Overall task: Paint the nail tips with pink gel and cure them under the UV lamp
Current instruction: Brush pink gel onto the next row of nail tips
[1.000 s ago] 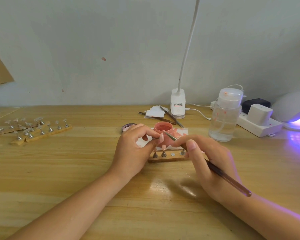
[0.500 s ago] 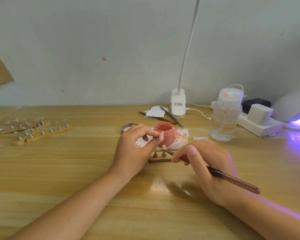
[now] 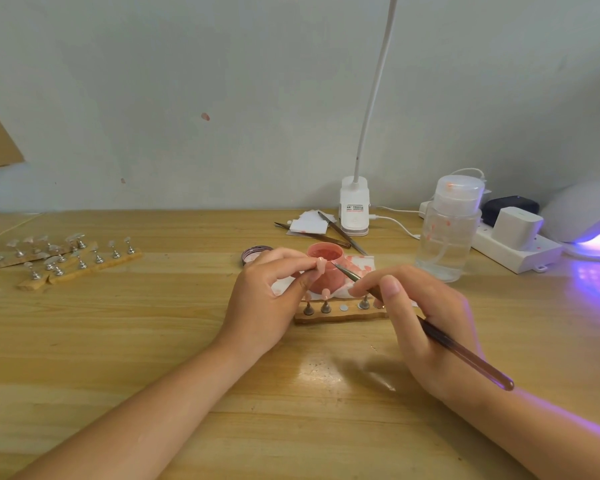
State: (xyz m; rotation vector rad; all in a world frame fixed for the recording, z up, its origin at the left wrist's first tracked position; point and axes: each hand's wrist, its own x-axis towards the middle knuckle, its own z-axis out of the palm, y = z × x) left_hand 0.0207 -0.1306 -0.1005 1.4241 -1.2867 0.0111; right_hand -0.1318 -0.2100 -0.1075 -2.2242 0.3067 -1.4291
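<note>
Nail tip is pinched on its little stand between the thumb and fingertips of the left hand, held up right in front of the open pink gel pot. Right hand grips a brush like a pen, fingers curled round the shaft, bristle end pointing at the nail tip and just beside it; can't tell if it's actually touching.

Right below the pot sits a wooden holder strip with a few small metal stands on it, one carrying another pink tip. Pot sits on a white wipe blotched with pink, and its lid lies just left of it, partly behind the left hand.

Further out on the wooden desk: more strips of clear tips off to the left, a clear pump bottle to the right, a clip lamp at the back, and the UV lamp glowing purple at the far right edge.
</note>
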